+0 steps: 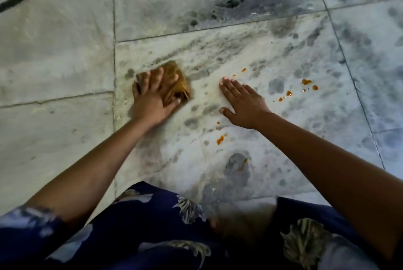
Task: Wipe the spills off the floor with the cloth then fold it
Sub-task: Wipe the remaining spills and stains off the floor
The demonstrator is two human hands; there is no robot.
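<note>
Marble floor (65,51), crumpled cloth (175,76), orange drops (306,82)

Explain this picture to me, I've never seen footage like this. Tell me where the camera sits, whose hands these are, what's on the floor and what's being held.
There is no machine here. A person wears one camera on the head, looking forward and down, so both arms in view are their own. The left hand presses a crumpled brown cloth against the marble floor. The right hand lies flat on the tile and holds nothing. Orange spills are still unwiped: a scatter of drops to the right of that hand, and an orange streak nearer the person. The dark blue patterned garment at the bottom is their clothing.
</note>
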